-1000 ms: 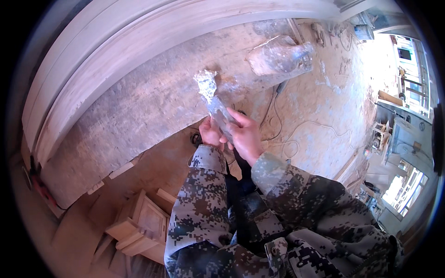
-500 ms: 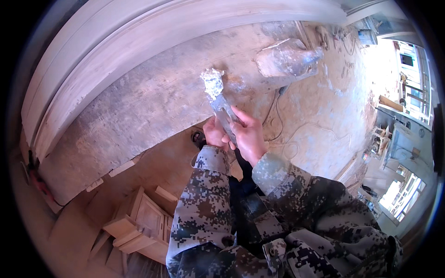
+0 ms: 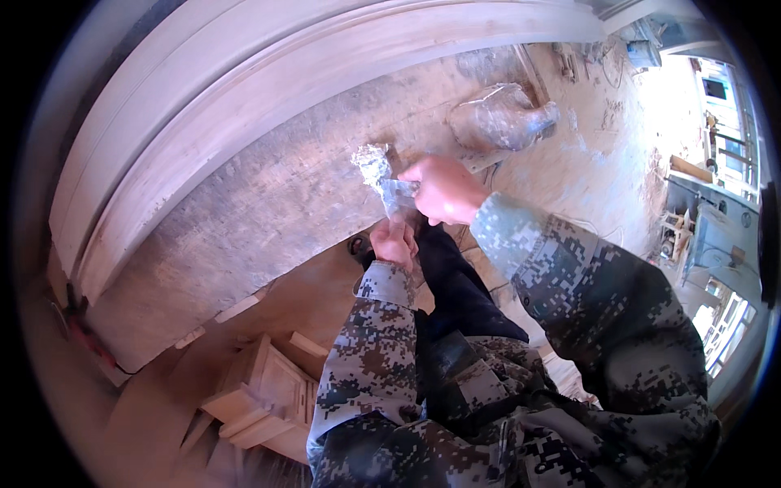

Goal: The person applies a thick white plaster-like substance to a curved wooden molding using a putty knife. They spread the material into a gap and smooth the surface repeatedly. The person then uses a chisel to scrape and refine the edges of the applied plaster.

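Note:
My left hand (image 3: 394,242) is closed round the lower end of a putty knife (image 3: 395,213). A lump of whitish putty (image 3: 373,164) covers the knife's far end, above the dusty board (image 3: 268,191). Higher and to the right, my right hand (image 3: 446,191) is closed on the end of a flat, pale, blade-like piece (image 3: 399,192), which lies across the knife just below the putty. Whether that piece is a second scraper I cannot tell; the right hand's fingers hide its end.
A dusty, pale, bottle-shaped container (image 3: 503,118) lies at the board's far right. Long whitish moulded panels (image 3: 325,41) curve along the back. A wooden cabinet piece (image 3: 264,390) stands on the floor at lower left. A red-handled tool (image 3: 93,337) is at far left.
My right hand has moved up and right, off the knife's lower part to beside the putty, its elbow swung outward. The left hand still holds the knife, slightly lower and to the right.

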Demonstrator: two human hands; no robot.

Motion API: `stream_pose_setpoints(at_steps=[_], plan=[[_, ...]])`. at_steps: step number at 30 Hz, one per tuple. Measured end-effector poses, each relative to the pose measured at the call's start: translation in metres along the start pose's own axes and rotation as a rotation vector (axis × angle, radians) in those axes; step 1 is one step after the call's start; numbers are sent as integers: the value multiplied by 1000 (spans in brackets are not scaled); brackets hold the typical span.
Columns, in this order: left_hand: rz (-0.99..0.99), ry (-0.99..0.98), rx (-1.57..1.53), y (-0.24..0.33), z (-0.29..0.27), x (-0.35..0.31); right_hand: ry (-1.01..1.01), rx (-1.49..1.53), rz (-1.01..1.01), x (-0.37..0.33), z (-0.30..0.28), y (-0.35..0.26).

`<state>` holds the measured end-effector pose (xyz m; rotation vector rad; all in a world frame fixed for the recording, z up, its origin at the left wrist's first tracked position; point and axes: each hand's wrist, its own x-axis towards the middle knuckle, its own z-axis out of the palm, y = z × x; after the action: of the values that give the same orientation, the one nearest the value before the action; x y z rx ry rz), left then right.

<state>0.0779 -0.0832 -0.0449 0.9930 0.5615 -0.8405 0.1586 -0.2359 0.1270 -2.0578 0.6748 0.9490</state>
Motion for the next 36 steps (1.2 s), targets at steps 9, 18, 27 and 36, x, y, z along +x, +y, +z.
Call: stream_pose_setpoints(at_steps=[9,18,27,36], plan=[[-45,83,-235,-8,5,13,280,476,-76,-10,74,38],[-97,-14,-251,0,-12,3,31,1067,-133,-25,84,112],[184,416,276,73,-29,-16,149,1170,6,-49,90,183],[487,640,520,86,-38,-25,200,1250,70,-73,59,246]])
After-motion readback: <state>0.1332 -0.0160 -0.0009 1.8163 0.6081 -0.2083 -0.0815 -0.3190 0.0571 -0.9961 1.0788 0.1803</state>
